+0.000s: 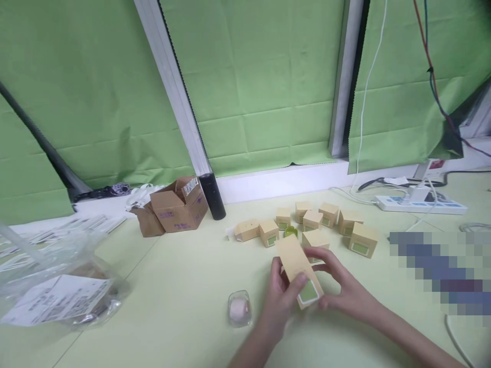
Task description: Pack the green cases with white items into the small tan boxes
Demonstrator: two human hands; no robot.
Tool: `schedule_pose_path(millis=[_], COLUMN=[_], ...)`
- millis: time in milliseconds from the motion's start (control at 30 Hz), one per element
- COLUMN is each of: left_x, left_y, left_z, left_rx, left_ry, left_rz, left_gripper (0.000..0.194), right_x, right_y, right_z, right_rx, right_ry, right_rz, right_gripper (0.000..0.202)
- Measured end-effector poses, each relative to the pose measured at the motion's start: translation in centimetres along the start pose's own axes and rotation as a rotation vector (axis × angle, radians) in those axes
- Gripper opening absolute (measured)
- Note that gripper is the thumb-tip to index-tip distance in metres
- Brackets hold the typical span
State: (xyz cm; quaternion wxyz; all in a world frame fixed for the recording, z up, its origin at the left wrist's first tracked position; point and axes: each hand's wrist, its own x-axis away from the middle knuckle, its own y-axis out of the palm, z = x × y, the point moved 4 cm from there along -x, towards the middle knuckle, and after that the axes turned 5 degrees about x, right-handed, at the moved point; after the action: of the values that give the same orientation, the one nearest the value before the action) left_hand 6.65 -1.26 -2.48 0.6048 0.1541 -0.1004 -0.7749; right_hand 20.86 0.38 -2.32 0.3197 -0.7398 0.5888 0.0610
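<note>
Lower centre, the left hand (282,296) pinches a tilted box (298,268), thumb on top. The right hand (343,291) curves around its right side, thumb and fingers spread.

Yellow box (292,256) between both hands (282,296)

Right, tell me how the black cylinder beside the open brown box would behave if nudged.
The black cylinder would probably tip fairly easily, being tall and narrow. Once down, its round sides could let it roll. It looks stiff, with straight, unbent sides.
</note>
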Motion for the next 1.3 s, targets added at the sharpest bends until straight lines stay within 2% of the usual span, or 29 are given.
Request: schedule_pose_path(millis=[100, 200, 267, 367, 500, 567, 733, 900, 1000, 1167, 1233, 1300], left_x=[0.4, 0.6, 0.6, 0.5, 0.6, 0.6, 0.4, 0.7, 0.8, 0.9, 0.8, 0.8], left_y=[0.1, 0.3, 0.5, 0.7, 0.8, 0.6, 0.1, 0.6, 0.8, 0.8, 0.7, 0.6], left_z=[-1.2, -2.4, -2.5, -2.2, -2.2, -2.4, -2.7, -2.0, -1.4, -1.7, -2.3, -2.7], left_rx=[-0.188, -0.22, -0.232, -0.268, -0.285, -0.312, -0.317, -0.254, -0.221, -0.192, -0.186, -0.189], left_ry=[-0.003, -0.035, -0.033, -0.036, -0.048, -0.05, -0.089, -0.1, -0.092, -0.102, -0.116, -0.125], left_rz=[-0.085, -0.166, -0.202, -0.222, -0.267, -0.253, -0.184, -0.22, -0.201, -0.208, -0.206, -0.19], left_gripper=[0.044, 0.059, 0.062, 0.057, 0.055, 0.056, 0.074, 0.062, 0.062, 0.06, 0.065, 0.077], right_x=[-0.4, -0.6, -0.7, -0.7, -0.7, -0.7, -0.6, -0.7, -0.7, -0.8, -0.7, -0.6], right_y=[-0.7, -0.4, 0.0, 0.5, 0.3, 0.4, 0.8, 0.3, 0.3, 0.5, 0.8, 1.0], right_z=[0.2, 0.2, 0.2, -0.1, -0.3, 0.0, 0.7, -0.1, -0.1, 0.2, 0.6, 1.0], right_rx=[-0.055, 0.039, 0.045, 0.023, 0.038, 0.031, -0.071, -0.086, -0.109, -0.124, -0.123, -0.144], right_ry=[0.128, 0.232, 0.239, 0.217, 0.208, 0.254, 0.392, 0.341, 0.383, 0.342, 0.362, 0.377], right_rz=[0.014, 0.013, 0.022, 0.031, 0.04, 0.01, -0.059, 0.006, -0.047, -0.088, -0.095, -0.082], right_gripper=[0.04, 0.026, 0.026, 0.026, 0.023, 0.025, 0.028, 0.026, 0.028, 0.029, 0.029, 0.027])
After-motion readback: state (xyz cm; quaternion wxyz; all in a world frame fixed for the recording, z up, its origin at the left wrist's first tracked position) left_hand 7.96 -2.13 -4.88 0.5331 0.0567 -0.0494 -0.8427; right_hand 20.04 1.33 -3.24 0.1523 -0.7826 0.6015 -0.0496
